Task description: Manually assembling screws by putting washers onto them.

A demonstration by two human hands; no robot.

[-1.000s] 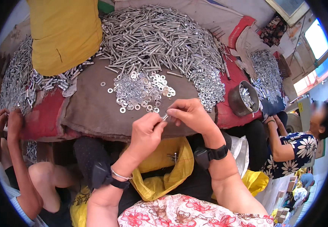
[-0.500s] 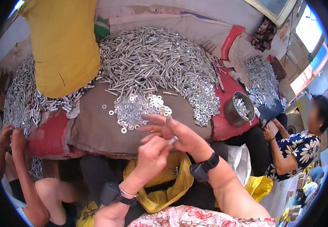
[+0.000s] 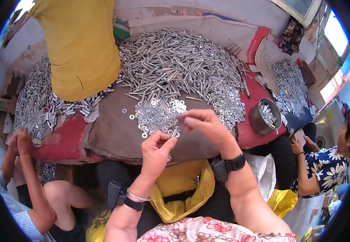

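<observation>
My left hand (image 3: pixel 155 153) is closed in a pinch on a short silver metal bolt (image 3: pixel 175 134), whose end shows beyond the fingertips. Just up and right of it, my right hand (image 3: pixel 204 122) has its thumb and fingers drawn together over the edge of the washer pile; what they hold is too small to make out. Loose flat washers (image 3: pixel 152 116) lie in a heap beyond both hands. Behind them rises a large mound of silver bolts (image 3: pixel 179 64). Below the hands, an open yellow woven sack (image 3: pixel 201 189) sits in my lap with a few metal pieces at its edge.
More washers (image 3: pixel 231 107) lie to the right, beside a metal pot (image 3: pixel 271 125) of parts. A full yellow sack (image 3: pixel 84 52) stands at the left. A co-worker's hands (image 3: pixel 21 141) are at the far left; another person (image 3: pixel 316 165) sits at the right near another bolt pile (image 3: pixel 290 84).
My hands have parted from their overlapping position. The right hand has moved right, its spread fingers now drawn in, while the left keeps the bolt. The whole view has shifted slightly.
</observation>
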